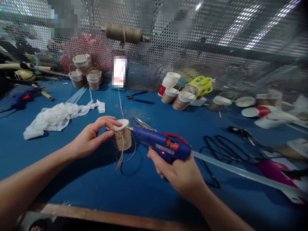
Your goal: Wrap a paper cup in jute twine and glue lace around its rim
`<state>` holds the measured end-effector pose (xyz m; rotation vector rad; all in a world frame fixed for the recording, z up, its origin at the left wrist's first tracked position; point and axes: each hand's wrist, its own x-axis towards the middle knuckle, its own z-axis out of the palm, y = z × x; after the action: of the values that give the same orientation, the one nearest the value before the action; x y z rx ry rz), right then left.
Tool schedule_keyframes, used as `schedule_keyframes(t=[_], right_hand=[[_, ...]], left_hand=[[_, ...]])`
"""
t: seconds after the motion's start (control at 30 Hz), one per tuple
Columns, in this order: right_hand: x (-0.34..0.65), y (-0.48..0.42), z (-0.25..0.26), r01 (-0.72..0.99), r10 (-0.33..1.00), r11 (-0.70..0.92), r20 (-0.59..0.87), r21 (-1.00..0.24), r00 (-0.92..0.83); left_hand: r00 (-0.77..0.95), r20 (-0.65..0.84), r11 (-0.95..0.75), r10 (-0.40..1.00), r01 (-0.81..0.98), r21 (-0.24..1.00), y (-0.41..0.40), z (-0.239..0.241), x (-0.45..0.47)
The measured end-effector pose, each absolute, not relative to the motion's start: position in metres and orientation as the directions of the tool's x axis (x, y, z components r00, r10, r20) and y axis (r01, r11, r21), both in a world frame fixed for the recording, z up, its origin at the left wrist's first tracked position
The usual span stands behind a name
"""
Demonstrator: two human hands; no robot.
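Note:
A paper cup wrapped in brown twine [125,141] stands slightly tilted on the blue table. My left hand [99,130] pinches its rim from the left, fingertips over the white edge. Loose twine [119,165] hangs down the cup's side and loops onto the table. In my right hand [179,170] is a blue hot glue gun [150,138], gripped by its handle, a small red light lit. Its nozzle meets the cup's rim on the right. From its back end a long translucent glue stick [228,168] trails to the right. Scissors [144,123] lie partly hidden behind the gun.
Finished twine cups [81,64] are stacked at the back left, near a heap of white lace [57,117]. Pliers [141,97] lie mid-table. A twine spool [124,33] hangs on the mesh. A black cable [226,149] coils at right, near more cups [184,101].

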<state>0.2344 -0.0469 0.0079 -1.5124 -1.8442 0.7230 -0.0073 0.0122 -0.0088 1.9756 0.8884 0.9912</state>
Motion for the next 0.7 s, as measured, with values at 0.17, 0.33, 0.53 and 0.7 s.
schedule_keyframes(t=[0.17, 0.33, 0.53, 0.7], right_hand=[[0.2328, -0.0461, 0.0077, 0.629, 0.978, 0.21, 0.168, -0.748, -0.127], [0.2318, -0.0474, 0.0062, 0.628, 0.966, 0.259, 0.208, -0.734, -0.155], [0.2329, -0.0498, 0.0012, 0.661, 0.979, 0.202, 0.134, -0.723, -0.152], [0.2261, -0.0512, 0.004, 0.672, 0.986, 0.165, 0.1, -0.722, -0.135]], left_hand=[[0.464, 0.336, -0.483, 0.82, 0.245, 0.841, 0.0119, -0.0085, -0.007], [0.466, 0.332, -0.48, 0.82, 0.244, 0.842, 0.0112, -0.0088, -0.0078], [0.458, 0.339, -0.483, 0.822, 0.245, 0.84, 0.0114, -0.0087, -0.0066], [0.46, 0.33, -0.479, 0.825, 0.256, 0.84, 0.0104, -0.0078, -0.0067]])
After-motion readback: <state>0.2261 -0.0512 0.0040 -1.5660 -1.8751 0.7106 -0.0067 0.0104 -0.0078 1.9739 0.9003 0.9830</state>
